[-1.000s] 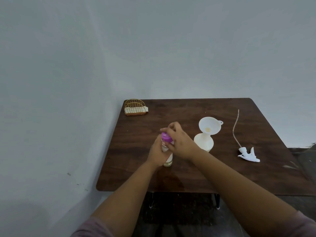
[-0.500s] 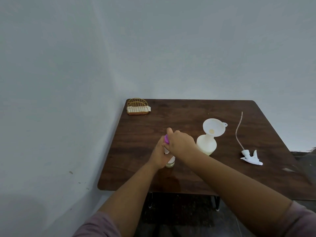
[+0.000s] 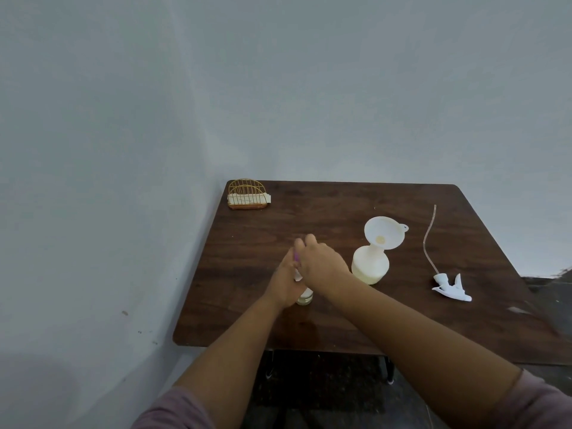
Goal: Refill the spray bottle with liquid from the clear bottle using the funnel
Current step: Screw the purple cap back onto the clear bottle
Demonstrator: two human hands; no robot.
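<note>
Left hand [image 3: 283, 286] wraps the clear bottle [image 3: 305, 297]; right hand [image 3: 320, 264] clamps its purple cap [image 3: 296, 257] above. Light, likely slick; hold mid-body. Beyond right: spray bottle [image 3: 370, 267] carrying the funnel [image 3: 383, 233].

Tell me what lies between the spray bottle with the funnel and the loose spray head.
Only bare table lies between the spray bottle and the spray head in the head view.

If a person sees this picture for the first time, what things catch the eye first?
Near the table's front, the left hand grips a small clear bottle while the right hand holds its purple cap. To their right, a white plastic funnel sits in a rounded white spray bottle. Farther right lies the detached white spray head.
</note>
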